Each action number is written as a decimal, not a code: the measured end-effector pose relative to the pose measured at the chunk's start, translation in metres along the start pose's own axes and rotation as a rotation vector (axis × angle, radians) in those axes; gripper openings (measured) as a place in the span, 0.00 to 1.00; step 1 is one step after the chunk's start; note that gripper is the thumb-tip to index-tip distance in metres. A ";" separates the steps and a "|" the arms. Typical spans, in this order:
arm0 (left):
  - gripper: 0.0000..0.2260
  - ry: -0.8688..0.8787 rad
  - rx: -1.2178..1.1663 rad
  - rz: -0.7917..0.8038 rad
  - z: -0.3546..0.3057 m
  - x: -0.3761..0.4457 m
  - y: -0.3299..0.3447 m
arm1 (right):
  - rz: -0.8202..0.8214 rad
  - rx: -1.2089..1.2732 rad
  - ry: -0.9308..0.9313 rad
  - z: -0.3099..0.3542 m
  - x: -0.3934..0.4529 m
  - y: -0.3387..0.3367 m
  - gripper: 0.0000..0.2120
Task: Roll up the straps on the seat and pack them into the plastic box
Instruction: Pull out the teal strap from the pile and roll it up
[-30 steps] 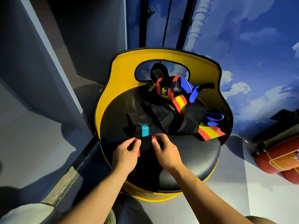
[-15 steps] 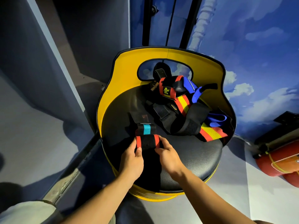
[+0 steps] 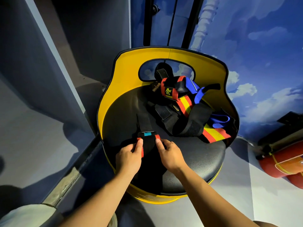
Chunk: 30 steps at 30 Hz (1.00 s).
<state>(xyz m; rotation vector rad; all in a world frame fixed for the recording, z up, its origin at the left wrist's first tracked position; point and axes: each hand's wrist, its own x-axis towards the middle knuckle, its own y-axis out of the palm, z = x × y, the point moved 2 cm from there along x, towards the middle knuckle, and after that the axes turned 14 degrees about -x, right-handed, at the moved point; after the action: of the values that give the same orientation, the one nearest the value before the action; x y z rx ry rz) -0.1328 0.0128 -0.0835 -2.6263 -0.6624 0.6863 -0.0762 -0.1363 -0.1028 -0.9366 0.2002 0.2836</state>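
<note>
Hands meet at the near middle of a round black seat cushion [image 3: 193, 154], which sits in a chair with a yellow curved backrest [image 3: 131, 68]. The left hand [image 3: 129, 157] pinches the left edge of a black strap with red borders [image 3: 148, 143], thumb on top and fingers curled beneath; the right hand [image 3: 169, 153] grips the opposite edge the same way, its thumb pressing the red border. Between the two thumbs the strap is partly rolled, and a small teal patch [image 3: 147, 134] shows on the band just beyond the fingertips. From there the strap's loose black tail [image 3: 144, 121] runs away from the hands across the cushion. Farther off, beyond the right hand and against the backrest, lies a tangled heap of other straps [image 3: 183, 112]: black ones, a red-and-yellow striped one [image 3: 214, 135], and blue ones [image 3: 219, 120]. Well to the right of the right hand, on the pale floor, lies a red cylinder [image 3: 282, 163]. No plastic box can be made out from this view.
</note>
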 end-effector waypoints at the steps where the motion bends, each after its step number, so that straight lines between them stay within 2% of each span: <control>1: 0.29 -0.025 -0.010 -0.003 -0.002 0.003 0.001 | -0.019 0.021 0.038 0.000 0.005 0.003 0.30; 3: 0.27 -0.103 -0.094 -0.003 -0.004 0.006 0.003 | -0.073 0.038 0.090 0.004 0.011 0.004 0.28; 6: 0.14 -0.188 -0.312 0.036 -0.001 0.013 0.009 | -0.106 0.084 0.122 0.009 0.013 -0.003 0.26; 9: 0.14 -0.187 -0.375 0.040 0.001 0.018 0.007 | -0.102 0.161 0.166 0.012 0.011 -0.007 0.25; 12: 0.08 -0.230 -0.493 0.022 0.000 0.022 0.005 | -0.073 0.173 0.164 0.015 0.010 -0.009 0.26; 15: 0.13 -0.333 -0.579 0.055 0.000 0.024 0.003 | 0.019 0.197 0.182 0.013 0.012 -0.010 0.26; 18: 0.14 -0.404 -0.679 0.139 0.000 0.026 -0.003 | 0.079 0.334 0.225 0.009 0.011 -0.014 0.23; 22: 0.12 -0.439 -0.788 0.272 0.000 0.022 -0.010 | 0.195 0.679 0.279 0.010 -0.002 -0.020 0.15; 27: 0.16 -0.441 -0.891 0.433 -0.006 0.015 -0.020 | 0.319 0.847 0.261 0.011 -0.016 -0.033 0.11; 30: 0.16 -0.412 -0.909 0.482 -0.014 0.010 -0.023 | 0.315 0.877 0.219 0.010 -0.020 -0.041 0.12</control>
<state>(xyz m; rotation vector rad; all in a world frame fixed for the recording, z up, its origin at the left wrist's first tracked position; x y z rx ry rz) -0.1254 0.0341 -0.0663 -3.5864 -0.5161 1.3443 -0.0817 -0.1540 -0.0598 -0.0567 0.6194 0.3391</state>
